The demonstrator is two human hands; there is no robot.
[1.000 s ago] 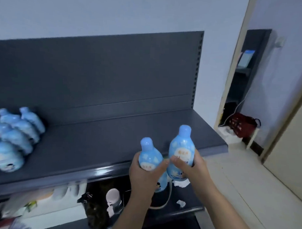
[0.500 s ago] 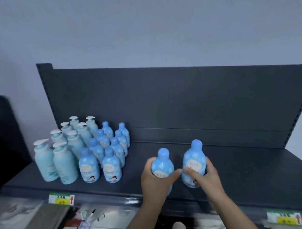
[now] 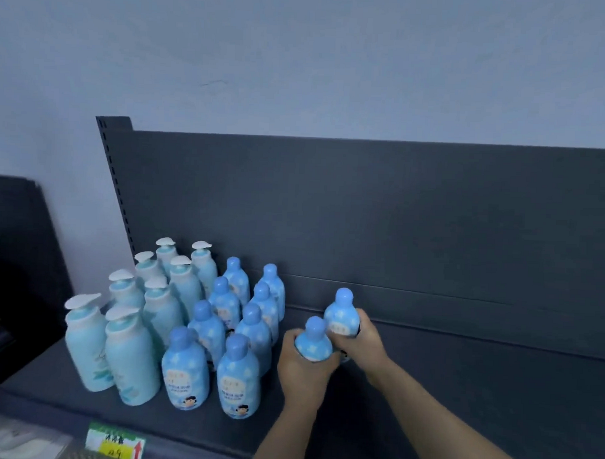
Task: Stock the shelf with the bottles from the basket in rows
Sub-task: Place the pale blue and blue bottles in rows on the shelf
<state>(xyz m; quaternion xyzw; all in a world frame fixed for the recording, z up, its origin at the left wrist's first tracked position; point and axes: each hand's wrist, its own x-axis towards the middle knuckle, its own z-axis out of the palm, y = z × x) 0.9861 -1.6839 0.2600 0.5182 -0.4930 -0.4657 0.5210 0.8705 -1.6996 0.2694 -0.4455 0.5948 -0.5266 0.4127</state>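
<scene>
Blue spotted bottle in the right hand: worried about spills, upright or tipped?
Upright: the right hand grips the blue spotted bottle, cap pointing up.

A plain, pale blue-grey wall (image 3: 300, 57), dimly and evenly lit, fills the view high above the right hand (image 3: 365, 341), with a faint scuff (image 3: 213, 83) up to the left. Just behind that hand rises a dark grey back panel (image 3: 414, 216), its slotted upright (image 3: 114, 188) well left of the left hand (image 3: 303, 370). Farther left stands another dark unit (image 3: 16, 240) against the wall.
</scene>
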